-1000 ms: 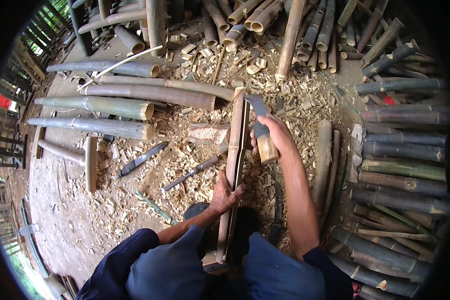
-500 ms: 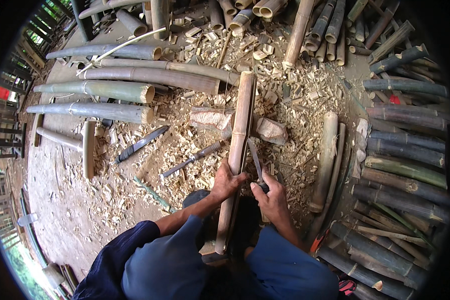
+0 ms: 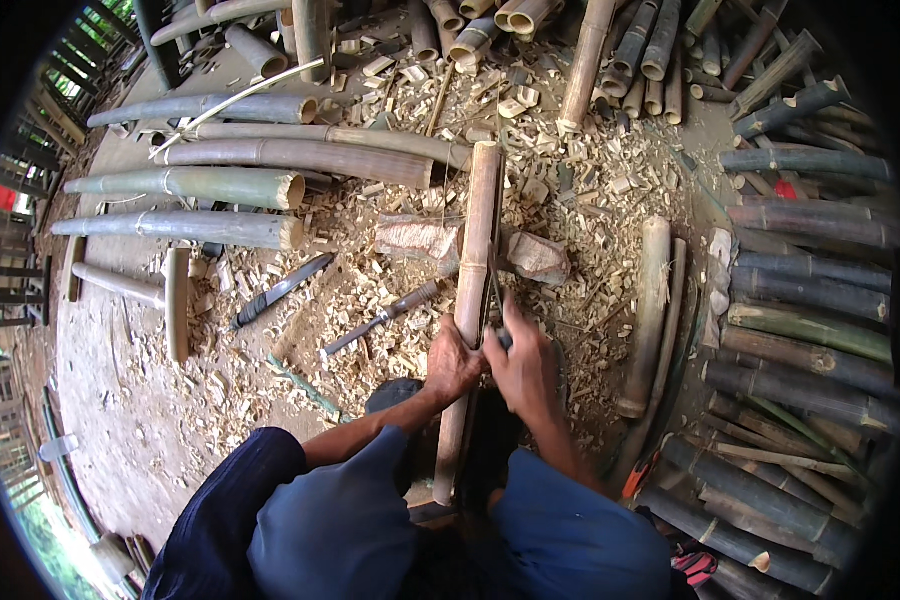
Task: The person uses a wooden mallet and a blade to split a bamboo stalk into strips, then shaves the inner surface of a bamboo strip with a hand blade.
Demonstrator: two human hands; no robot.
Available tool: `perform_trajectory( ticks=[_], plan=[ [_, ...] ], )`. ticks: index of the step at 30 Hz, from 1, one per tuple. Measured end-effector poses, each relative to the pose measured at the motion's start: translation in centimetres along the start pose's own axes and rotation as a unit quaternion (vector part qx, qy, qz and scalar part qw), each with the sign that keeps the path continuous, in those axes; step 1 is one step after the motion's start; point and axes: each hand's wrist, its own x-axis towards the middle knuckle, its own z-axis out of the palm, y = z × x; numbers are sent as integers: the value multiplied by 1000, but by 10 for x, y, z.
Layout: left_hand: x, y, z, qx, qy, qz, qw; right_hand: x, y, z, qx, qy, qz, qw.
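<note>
A brown bamboo pole (image 3: 475, 250) stands lengthwise between my knees, its far end lying across a short rough log (image 3: 538, 258). A dark slot runs along its right side. My left hand (image 3: 452, 362) is wrapped round the pole below a node. My right hand (image 3: 526, 368) is closed on a curved knife, close beside the left hand. The knife's narrow blade (image 3: 496, 284) points away from me along the pole's right edge, seen nearly edge-on. Fingers hide most of its handle. Left of the pole lies a wooden-handled chisel (image 3: 382, 318), and farther left a big knife (image 3: 282, 290) with a wrapped dark handle.
Pale wood chips (image 3: 610, 185) cover the ground around the log. Cut bamboo poles (image 3: 200, 187) lie at the far left, near a small wooden stand (image 3: 177, 305). A split bamboo piece (image 3: 646, 320) lies right of me. Stacked dark bamboo (image 3: 810, 285) fills the right side.
My right hand has moved up and left toward the pole, its thumb now near my left hand. The knife blade has turned closer in line with the pole's edge.
</note>
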Motion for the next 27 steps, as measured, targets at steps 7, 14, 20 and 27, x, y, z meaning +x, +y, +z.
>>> perform_trajectory(
  ticks=[7,14,20,27],
  plan=[
    [2,12,-6,-10,-10,-1,1000,24,-7,-6,11,15,-16,1000],
    [0,2,-2,-10,-18,-3,1000,-26,-15,-19,-50,-44,-1,998],
    [3,-9,3,18,-10,19,1000,-21,-25,-26,-94,-106,57,988],
    [3,-12,3,12,-2,36,999,-15,-7,3,-86,-23,-6,996]
  ],
)
